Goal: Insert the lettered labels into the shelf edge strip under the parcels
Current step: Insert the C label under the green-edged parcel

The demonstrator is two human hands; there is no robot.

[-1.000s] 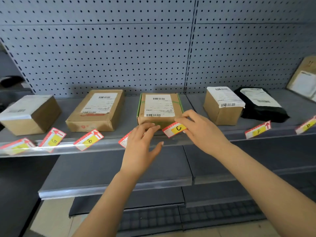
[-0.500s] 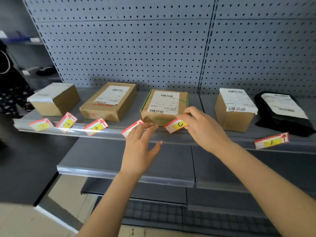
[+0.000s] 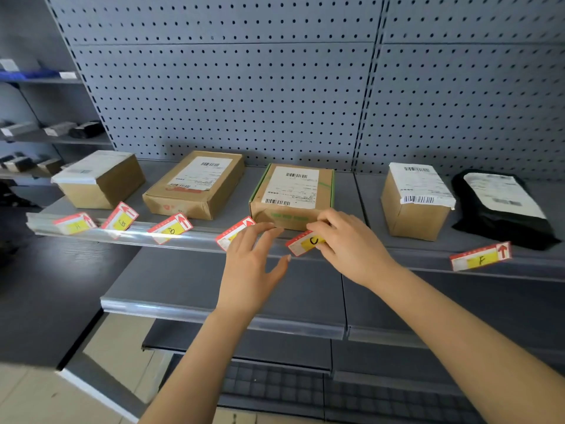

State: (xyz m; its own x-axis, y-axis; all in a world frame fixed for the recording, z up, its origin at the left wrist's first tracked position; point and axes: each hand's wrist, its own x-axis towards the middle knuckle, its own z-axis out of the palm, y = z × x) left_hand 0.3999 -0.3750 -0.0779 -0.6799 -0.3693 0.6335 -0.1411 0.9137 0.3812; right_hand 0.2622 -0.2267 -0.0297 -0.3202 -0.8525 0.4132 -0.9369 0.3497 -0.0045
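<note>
I am looking down past two bare forearms toward the front edge of the upper shelf. Nearest to me, my left hand (image 3: 249, 264) is hovering spread and loose, gripping nothing; its fingertips are reaching up to a red-bordered label (image 3: 234, 232) whose letter I cannot read, and I cannot tell whether they are touching it. Just to the right, my right hand (image 3: 348, 243) is pinching the C label (image 3: 305, 242) by its right end, thumb and fingers closed on it. That label's long axis is running roughly along the shelf edge strip (image 3: 198, 237) but tilting, left end lower, so it is sitting askew over the clear channel rather than seated in it. I judge the coming move is turning on this: the free left end is pointing toward my left hand, which is the nearer one to press it down while the right levels the card.

Further along the strip toward the left end, the B label (image 3: 171, 229) and two more labels are also lying tilted; toward the right end, the F label (image 3: 481, 257) is doing the same. Behind the strip, the green-edged parcel (image 3: 292, 194) is standing directly beyond the C label, with other parcels on either side.
</note>
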